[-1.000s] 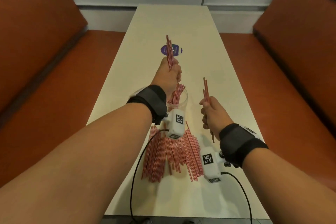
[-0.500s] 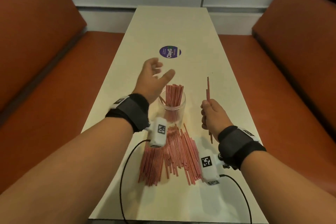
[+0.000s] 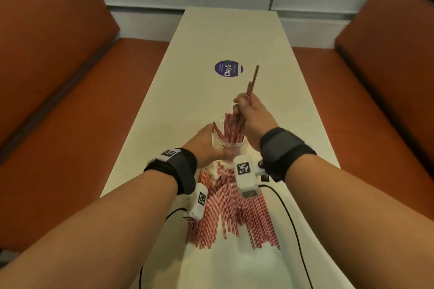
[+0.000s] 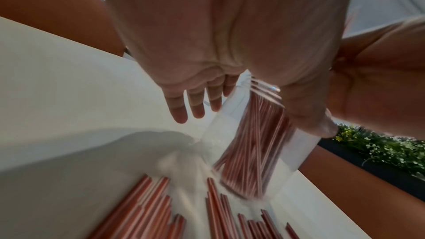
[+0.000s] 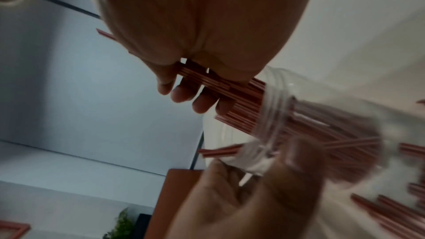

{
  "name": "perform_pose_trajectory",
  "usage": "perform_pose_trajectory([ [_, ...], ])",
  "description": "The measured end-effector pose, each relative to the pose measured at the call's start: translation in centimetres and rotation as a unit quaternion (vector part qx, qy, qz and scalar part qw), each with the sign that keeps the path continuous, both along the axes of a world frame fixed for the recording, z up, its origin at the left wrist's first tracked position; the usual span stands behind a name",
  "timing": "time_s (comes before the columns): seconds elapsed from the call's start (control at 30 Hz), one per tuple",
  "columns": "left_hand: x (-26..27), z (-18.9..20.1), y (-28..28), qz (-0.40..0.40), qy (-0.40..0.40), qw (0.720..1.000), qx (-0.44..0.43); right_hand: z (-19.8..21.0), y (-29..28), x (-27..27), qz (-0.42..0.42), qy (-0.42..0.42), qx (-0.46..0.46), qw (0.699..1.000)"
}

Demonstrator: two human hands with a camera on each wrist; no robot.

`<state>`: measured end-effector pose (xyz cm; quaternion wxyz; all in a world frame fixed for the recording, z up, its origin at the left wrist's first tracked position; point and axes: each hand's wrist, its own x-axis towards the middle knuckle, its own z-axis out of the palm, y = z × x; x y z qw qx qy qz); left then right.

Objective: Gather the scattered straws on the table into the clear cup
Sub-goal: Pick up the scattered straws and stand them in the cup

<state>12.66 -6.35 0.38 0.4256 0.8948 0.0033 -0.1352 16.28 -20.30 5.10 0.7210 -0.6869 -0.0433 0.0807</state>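
Note:
On the table [image 3: 211, 30] stands the clear cup [image 3: 217, 142], holding several red-and-white striped straws [image 3: 231, 129]. My left hand [image 3: 206, 142] holds the cup from the left. In the left wrist view its fingers [image 4: 195, 104] lie along one side of the cup [image 4: 218, 134] and the thumb on the other. My right hand [image 3: 249, 112] grips a small bunch of straws [image 3: 252, 82] just above the cup, lower ends dipping into it. The right wrist view shows that bunch [image 5: 207, 81] at the cup's rim [image 5: 276, 115]. A loose pile of straws [image 3: 234, 213] lies nearer me.
A round purple sticker [image 3: 228, 69] sits further up the table. Orange benches run along the left [image 3: 58, 101] and right [image 3: 375, 101]. Black cables [image 3: 293, 230] trail from the wrist cameras over the near table edge. A white wall closes the far end.
My left hand dropped its bunch into the cup, opened, then came down to hold the cup. My right hand carried its straws from the cup's right to above its mouth.

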Motion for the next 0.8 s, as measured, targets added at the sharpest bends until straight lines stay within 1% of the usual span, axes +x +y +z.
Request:
perform_pose_trajectory([
  [0.1, 0.2, -0.3, 0.1, -0.002, -0.006, 1.0, -0.008, -1.6, 0.1, 0.1, -0.007, 0.017, -0.046, 0.999],
  [0.27, 0.2, 0.2, -0.2, -0.012, -0.018, 1.0, -0.008, -1.7, 0.1, 0.6, -0.012, 0.016, -0.075, 0.997],
  [0.33, 0.1, 0.4, -0.1, -0.014, -0.014, 1.0, 0.008, -1.1, 0.0, 0.5, -0.016, 0.002, -0.074, 0.997],
  [0.4, -0.2, 0.7, 0.4, 0.001, 0.008, 1.0, 0.023, 0.2, -0.5, 0.4, -0.048, -0.04, -0.079, 0.995],
  [0.47, -1.2, 1.1, 1.1, 0.032, 0.035, 0.997, 0.062, 1.5, -1.7, -0.2, -0.098, -0.088, -0.09, 0.987],
  [0.5, -2.0, 1.3, 1.5, 0.046, 0.042, 0.992, 0.106, 1.7, -2.5, -0.7, -0.118, -0.1, -0.103, 0.983],
  [0.53, -2.9, 1.4, 1.9, 0.056, 0.049, 0.985, 0.155, 1.5, -3.4, -1.5, -0.131, -0.1, -0.132, 0.977],
  [0.57, -3.9, 1.4, 2.2, 0.057, 0.062, 0.976, 0.201, 0.8, -4.2, -2.3, -0.138, -0.088, -0.183, 0.969],
  [0.6, -5.0, 1.2, 2.4, 0.049, 0.082, 0.967, 0.235, -0.2, -5.0, -3.4, -0.129, -0.062, -0.254, 0.957],
  [0.63, -6.1, 0.8, 2.3, 0.038, 0.101, 0.959, 0.26, -1.5, -5.7, -4.6, -0.1, -0.023, -0.333, 0.937],
  [0.67, -7.1, 0.5, 2.1, 0.032, 0.117, 0.953, 0.277, -2.9, -6.3, -5.8, -0.055, 0.024, -0.414, 0.908],
  [0.7, -8.0, 0.1, 1.7, 0.036, 0.13, 0.95, 0.283, -4.1, -6.7, -7.2, -0.004, 0.065, -0.486, 0.871],
  [0.73, -8.8, -0.2, 1.2, 0.049, 0.136, 0.95, 0.277, -5.1, -6.8, -8.4, 0.04, 0.094, -0.539, 0.836],
  [0.77, -9.4, -0.5, 0.6, 0.063, 0.138, 0.952, 0.267, -5.9, -6.7, -9.5, 0.068, 0.112, -0.57, 0.811],
  [0.8, -9.9, -0.8, 0.0, 0.074, 0.133, 0.953, 0.26, -6.4, -6.4, -10.3, 0.08, 0.123, -0.583, 0.799],
])
